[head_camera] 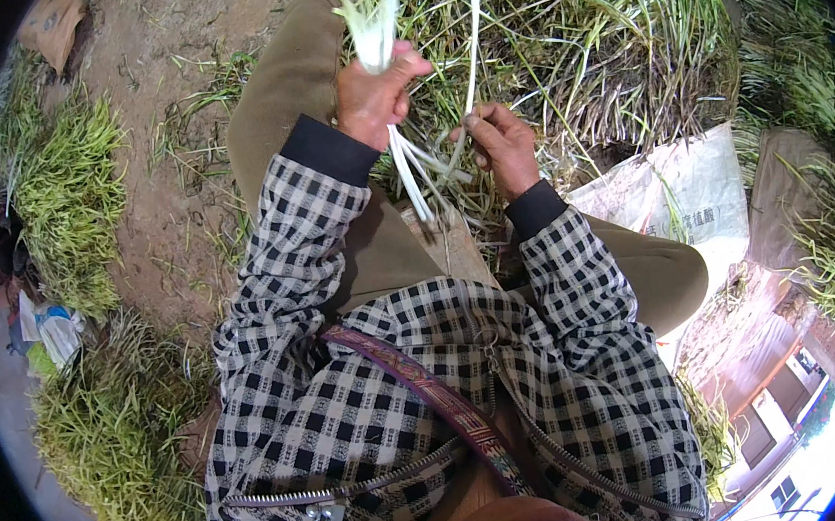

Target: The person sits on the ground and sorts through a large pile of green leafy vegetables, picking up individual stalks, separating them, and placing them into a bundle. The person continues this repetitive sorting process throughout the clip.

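My left hand [378,98] is closed around a small bunch of pale leafy stalks [386,15]. The tops fan out above the fist, bright and slightly blurred. White stalk ends [405,175] hang below it, above a flat board-like piece [450,246] between my legs. To the right, my right hand [500,143] pinches one long pale stalk [473,44] between thumb and fingers. That stalk rises past the hand to the top of the view, and its lower part bends toward the hanging ends. A large heap of green stalks [615,38] lies just beyond both hands.
Bare soil [160,172] with loose green scraps lies to the left. Leafy bundles [70,211] and a larger green pile [118,440] stand along that side. A white woven sack [681,182] bearing writing lies by my right knee. More stalks [797,58] line the far right.
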`<state>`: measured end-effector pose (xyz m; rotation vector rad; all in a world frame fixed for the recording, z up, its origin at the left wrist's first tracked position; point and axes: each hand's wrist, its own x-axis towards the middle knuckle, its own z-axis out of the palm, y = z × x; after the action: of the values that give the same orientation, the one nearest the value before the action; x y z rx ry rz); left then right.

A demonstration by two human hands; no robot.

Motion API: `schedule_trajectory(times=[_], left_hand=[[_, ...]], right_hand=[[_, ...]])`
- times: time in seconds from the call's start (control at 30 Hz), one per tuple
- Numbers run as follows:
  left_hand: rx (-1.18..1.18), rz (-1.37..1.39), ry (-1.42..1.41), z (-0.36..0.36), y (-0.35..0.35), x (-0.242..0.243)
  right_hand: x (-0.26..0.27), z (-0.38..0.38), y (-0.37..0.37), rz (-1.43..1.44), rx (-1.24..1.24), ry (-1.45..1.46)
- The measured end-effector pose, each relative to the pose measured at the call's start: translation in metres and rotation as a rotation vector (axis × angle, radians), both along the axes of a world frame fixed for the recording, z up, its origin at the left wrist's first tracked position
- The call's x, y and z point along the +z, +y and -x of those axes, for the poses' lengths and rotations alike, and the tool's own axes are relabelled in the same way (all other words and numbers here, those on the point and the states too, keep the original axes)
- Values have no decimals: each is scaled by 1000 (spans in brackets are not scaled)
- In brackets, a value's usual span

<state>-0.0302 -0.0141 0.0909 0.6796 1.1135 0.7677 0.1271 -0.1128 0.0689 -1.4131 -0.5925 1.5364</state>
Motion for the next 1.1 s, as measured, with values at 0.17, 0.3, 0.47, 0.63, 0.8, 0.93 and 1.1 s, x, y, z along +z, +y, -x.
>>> schedule_trajectory(times=[0.17,0.3,0.47,0.63,0.8,0.93,1.1], left_hand=[[-235,61,-70,-12,-18,-21],[-205,79,-98,-8,-15,-15],[-137,81,-107,-3,-8,-18],[-99,69,-86,-1,-7,-20],[-107,62,-132,4,-2,-22],[-104,137,-229,8,2,-28],[-142,226,-365,12,5,-29]], right_hand=[[-5,13,6,-40,83,40],[-1,15,-2,8,171,51],[-4,14,-26,140,351,2],[-11,10,-32,-12,380,-35],[-1,1,-35,-105,488,-116],[18,-5,-38,54,473,118],[29,1,-41,-6,342,327]])
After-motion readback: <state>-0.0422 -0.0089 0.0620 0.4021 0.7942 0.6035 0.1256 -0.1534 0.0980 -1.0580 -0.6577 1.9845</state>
